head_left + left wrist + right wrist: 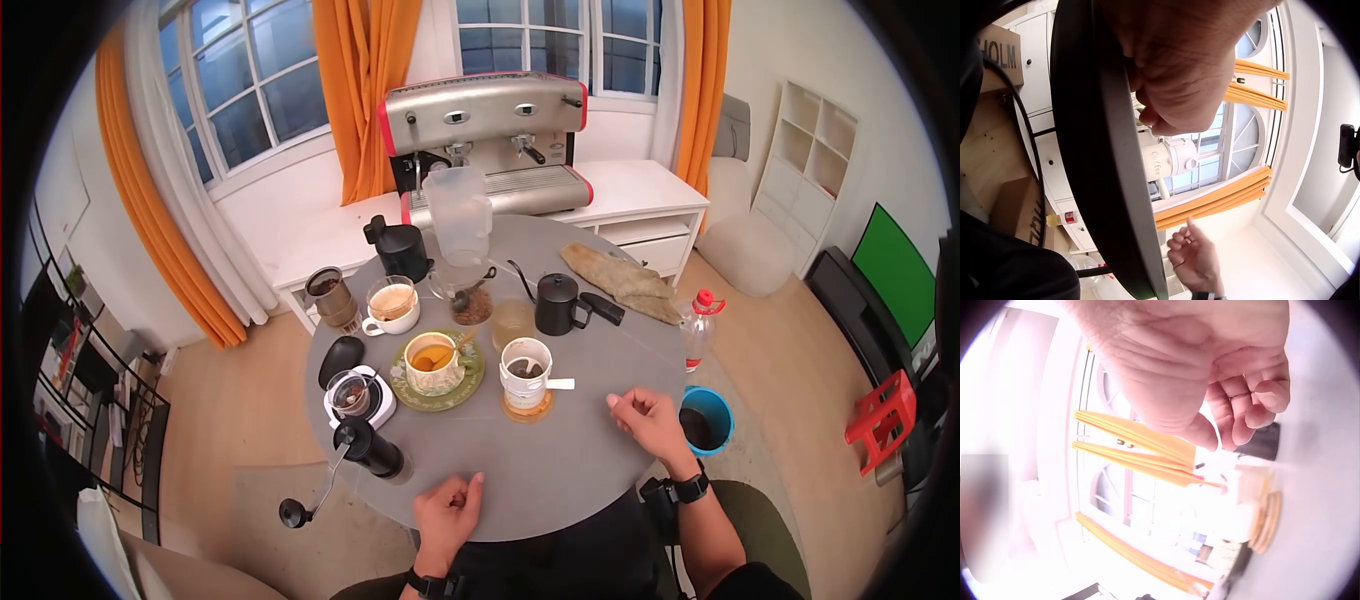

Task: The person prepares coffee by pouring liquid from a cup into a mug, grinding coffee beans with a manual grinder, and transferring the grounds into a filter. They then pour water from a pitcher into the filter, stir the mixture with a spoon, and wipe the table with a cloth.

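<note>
My left hand [447,520] [1179,62] rests at the front edge of the round grey table [520,490], fingers loosely curled and holding nothing. On the right side of the table is my right hand [650,425] [1196,257] [1210,369], also loosely curled with nothing in it. Between the hands, farther back, a white cup [526,362] [1159,159] with dark contents stands on a round wooden coaster [527,408] [1269,522]. A white handle [561,384] sticks out to its right. Neither hand touches the cup.
Left on the table stand a black hand grinder [372,450], a white scale [375,410] and a patterned cup [434,368] on a green saucer [478,378]. Behind are a black kettle [556,303], a clear pitcher [460,215] and a brown cloth [620,280]. A blue bucket [722,402] stands at the right.
</note>
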Demonstrator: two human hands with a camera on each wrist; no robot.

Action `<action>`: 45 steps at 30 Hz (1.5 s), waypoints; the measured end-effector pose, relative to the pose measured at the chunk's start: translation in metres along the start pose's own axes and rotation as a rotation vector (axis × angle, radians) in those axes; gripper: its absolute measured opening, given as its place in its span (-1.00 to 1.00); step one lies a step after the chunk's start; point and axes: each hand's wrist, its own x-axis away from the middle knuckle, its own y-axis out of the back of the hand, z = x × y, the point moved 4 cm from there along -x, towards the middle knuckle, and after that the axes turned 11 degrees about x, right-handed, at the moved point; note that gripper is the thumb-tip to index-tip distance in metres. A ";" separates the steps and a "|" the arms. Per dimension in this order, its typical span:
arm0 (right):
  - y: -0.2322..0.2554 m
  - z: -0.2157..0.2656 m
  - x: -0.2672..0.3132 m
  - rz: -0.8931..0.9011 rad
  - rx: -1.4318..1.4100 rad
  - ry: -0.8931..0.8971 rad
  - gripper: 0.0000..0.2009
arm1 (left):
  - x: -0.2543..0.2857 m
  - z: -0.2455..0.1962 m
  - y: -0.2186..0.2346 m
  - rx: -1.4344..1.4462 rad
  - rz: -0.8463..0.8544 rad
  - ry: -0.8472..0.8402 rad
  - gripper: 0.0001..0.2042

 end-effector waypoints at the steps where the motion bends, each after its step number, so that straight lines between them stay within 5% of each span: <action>1: 0.006 0.022 -0.006 0.013 -0.047 0.042 -0.69 | -0.001 0.000 0.000 -0.011 0.002 0.007 -0.62; 2: 0.014 0.058 -0.007 0.106 0.066 -0.086 -0.70 | -0.001 0.000 0.000 -0.022 0.006 0.018 -0.63; 5: 0.009 0.096 -0.032 -0.011 0.092 0.388 -0.51 | 0.001 0.000 0.000 -0.017 0.002 0.044 -0.63; 11: -0.038 0.101 -0.053 0.192 0.070 0.445 -0.08 | 0.001 0.007 0.000 0.021 -0.029 0.019 -0.63; 20: -0.057 0.104 -0.065 0.298 -0.081 0.378 -0.10 | 0.000 0.001 0.001 -0.007 -0.028 0.042 -0.62; 23: -0.053 0.112 -0.063 0.266 -0.047 0.330 -0.09 | 0.000 0.000 0.001 -0.003 -0.029 0.038 -0.62; 32: -0.046 0.130 -0.052 0.073 0.121 0.545 -0.10 | -0.001 0.002 0.000 0.000 -0.026 0.059 -0.60; 45: -0.055 0.117 -0.056 0.054 0.087 0.434 -0.09 | -0.001 0.002 0.001 -0.006 -0.027 0.036 -0.60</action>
